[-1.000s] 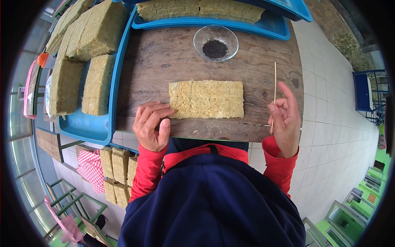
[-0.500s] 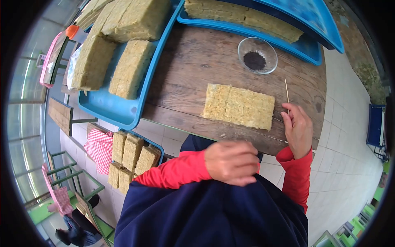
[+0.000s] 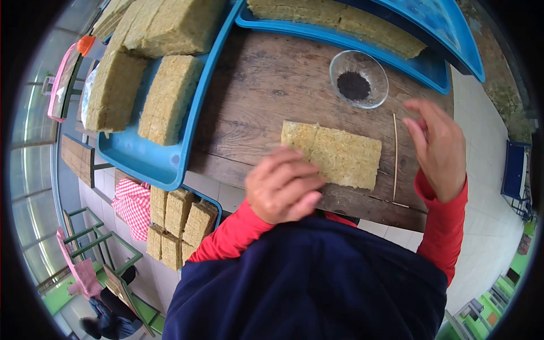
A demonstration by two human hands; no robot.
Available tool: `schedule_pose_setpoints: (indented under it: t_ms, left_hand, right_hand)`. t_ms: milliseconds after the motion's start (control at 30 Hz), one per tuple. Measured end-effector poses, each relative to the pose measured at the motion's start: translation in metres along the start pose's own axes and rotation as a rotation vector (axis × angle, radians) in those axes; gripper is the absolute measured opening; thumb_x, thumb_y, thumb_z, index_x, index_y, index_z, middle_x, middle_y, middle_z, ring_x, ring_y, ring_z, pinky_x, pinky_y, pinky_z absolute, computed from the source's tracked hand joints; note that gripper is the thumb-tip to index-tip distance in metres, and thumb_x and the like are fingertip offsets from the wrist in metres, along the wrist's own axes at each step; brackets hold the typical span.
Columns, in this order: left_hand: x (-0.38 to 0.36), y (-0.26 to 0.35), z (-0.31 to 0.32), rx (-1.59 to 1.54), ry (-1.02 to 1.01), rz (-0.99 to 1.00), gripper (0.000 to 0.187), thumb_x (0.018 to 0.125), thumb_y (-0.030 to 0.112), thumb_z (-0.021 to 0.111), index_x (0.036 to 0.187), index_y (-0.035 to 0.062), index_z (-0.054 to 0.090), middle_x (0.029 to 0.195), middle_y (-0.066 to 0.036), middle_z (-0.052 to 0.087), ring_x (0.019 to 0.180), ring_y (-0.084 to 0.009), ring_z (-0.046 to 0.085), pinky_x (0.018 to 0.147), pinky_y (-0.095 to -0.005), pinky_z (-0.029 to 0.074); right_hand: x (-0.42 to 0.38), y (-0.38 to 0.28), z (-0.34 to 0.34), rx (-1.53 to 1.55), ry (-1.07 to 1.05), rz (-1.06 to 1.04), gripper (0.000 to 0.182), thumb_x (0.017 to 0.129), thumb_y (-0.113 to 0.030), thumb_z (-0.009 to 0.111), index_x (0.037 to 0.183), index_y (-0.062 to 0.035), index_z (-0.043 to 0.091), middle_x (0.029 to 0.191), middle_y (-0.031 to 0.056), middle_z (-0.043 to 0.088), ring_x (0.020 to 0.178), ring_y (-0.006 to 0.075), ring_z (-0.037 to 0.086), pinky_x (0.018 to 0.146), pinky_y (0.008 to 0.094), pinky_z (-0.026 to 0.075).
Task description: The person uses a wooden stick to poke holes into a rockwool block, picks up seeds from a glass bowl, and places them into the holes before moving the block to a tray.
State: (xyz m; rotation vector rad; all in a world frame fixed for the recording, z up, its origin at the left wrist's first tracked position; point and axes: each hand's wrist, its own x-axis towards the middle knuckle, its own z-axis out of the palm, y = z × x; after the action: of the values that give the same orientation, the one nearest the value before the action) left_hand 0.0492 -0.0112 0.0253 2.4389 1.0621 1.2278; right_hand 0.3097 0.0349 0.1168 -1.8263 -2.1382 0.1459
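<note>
A yellowish fibrous slab [image 3: 340, 153], apparently rockwool, lies flat on the wooden table and is scored across near its left end. My left hand [image 3: 283, 186], slightly blurred, hovers at the slab's lower left edge with fingers loosely bent and apart, overlapping its corner in this view. Right of the slab, a thin wooden skewer [image 3: 395, 156] rests lengthwise on the boards. Beyond it, my right hand [image 3: 439, 147] is raised with thumb and fingers apart, holding nothing. Behind the slab stands a glass bowl [image 3: 377, 93] containing small dark grains [image 3: 353, 85].
A blue tray [image 3: 141, 161] with large rockwool blocks [image 3: 170, 99] stands at the left. More blue trays [image 3: 445, 82] line the table's back. Below left, another tray holds several smaller blocks [image 3: 178, 212]. A checkered cloth [image 3: 133, 207] and green-framed stools [image 3: 105, 232] are beyond.
My right hand has let go of the skewer, which now lies on the table, and moved up and right. My left hand has moved from my lap up and left to the slab.
</note>
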Motion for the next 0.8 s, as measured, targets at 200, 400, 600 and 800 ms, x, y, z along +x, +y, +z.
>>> schedule_pose_setpoints:
  t_ms: [200, 400, 600, 800]
  left_hand:
    - [-0.013, -0.026, -0.019, 0.166, 0.100, -0.284, 0.030, 0.091, 0.029, 0.053, 0.100, 0.0068, 0.070, 0.102, -0.010, 0.068, 0.105, -0.0326, 0.059, 0.108, -0.0518, 0.032]
    - [-0.012, -0.030, -0.012, 0.142, 0.162, -0.336, 0.036, 0.095, 0.031, 0.046, 0.105, 0.0049, 0.068, 0.104, -0.011, 0.068, 0.106, -0.0315, 0.059, 0.111, -0.0511, 0.026]
    - [-0.013, -0.030, -0.011, 0.172, 0.145, -0.318, 0.035, 0.096, 0.030, 0.045, 0.102, 0.0051, 0.069, 0.100, -0.009, 0.070, 0.105, -0.0310, 0.059, 0.111, -0.0505, 0.025]
    - [-0.012, -0.029, -0.010, 0.188, 0.117, -0.310, 0.036, 0.096, 0.028, 0.043, 0.098, 0.0049, 0.070, 0.097, -0.009, 0.070, 0.104, -0.0300, 0.060, 0.112, -0.0501, 0.025]
  right_hand:
    - [0.069, 0.002, 0.033, -0.219, -0.029, -0.305, 0.010, 0.085, -0.015, 0.067, 0.089, -0.0061, 0.066, 0.079, 0.0163, 0.066, 0.076, 0.0354, 0.064, 0.066, 0.0443, 0.049]
    - [0.098, -0.005, 0.064, -0.299, -0.105, -0.299, 0.003, 0.076, -0.007, 0.070, 0.076, -0.0041, 0.069, 0.074, 0.0165, 0.067, 0.074, 0.0351, 0.067, 0.065, 0.0439, 0.053]
    - [0.099, -0.004, 0.074, -0.307, -0.029, -0.351, 0.016, 0.077, -0.011, 0.059, 0.067, -0.0001, 0.066, 0.070, 0.0208, 0.066, 0.068, 0.0348, 0.068, 0.059, 0.0447, 0.054]
    - [0.097, -0.033, 0.056, -0.441, -0.263, -0.200, 0.011, 0.080, -0.007, 0.062, 0.083, -0.0067, 0.073, 0.088, 0.0134, 0.071, 0.089, 0.0296, 0.070, 0.074, 0.0403, 0.057]
